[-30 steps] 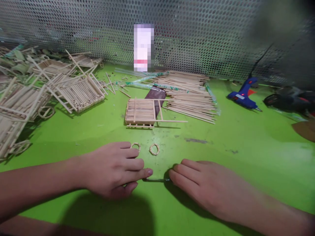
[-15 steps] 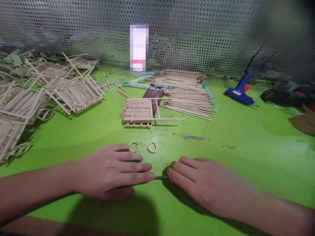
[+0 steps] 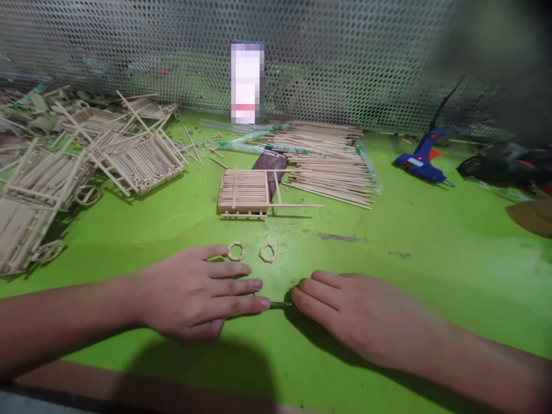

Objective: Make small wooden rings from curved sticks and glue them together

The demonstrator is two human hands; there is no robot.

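My left hand [image 3: 202, 296] lies palm down on the green table, its fingers stretched out and spread. Under its index fingertip runs a thin dark blade-like strip [image 3: 280, 305], whose other end goes into my right hand [image 3: 345, 316]. The right fingers are curled round that end, hiding most of what they grip. A short piece of stick shows between two left fingertips. Just beyond the left fingers lie two small octagonal stick rings, the left ring [image 3: 236, 251] close to the little finger and the right ring [image 3: 268, 253] apart from it.
A small stick cart [image 3: 244, 192] stands ahead on a dark block [image 3: 269, 167]. Behind it lies a pile of thin sticks [image 3: 332, 167]. Several finished stick carts [image 3: 142, 164] crowd the left. A blue glue gun [image 3: 420, 161] rests at right, before a perforated metal panel [image 3: 323, 69].
The view has shifted slightly, so the table things sit a little differently. The left hand has tucked its thumb in and a bit more of the dark strip shows.
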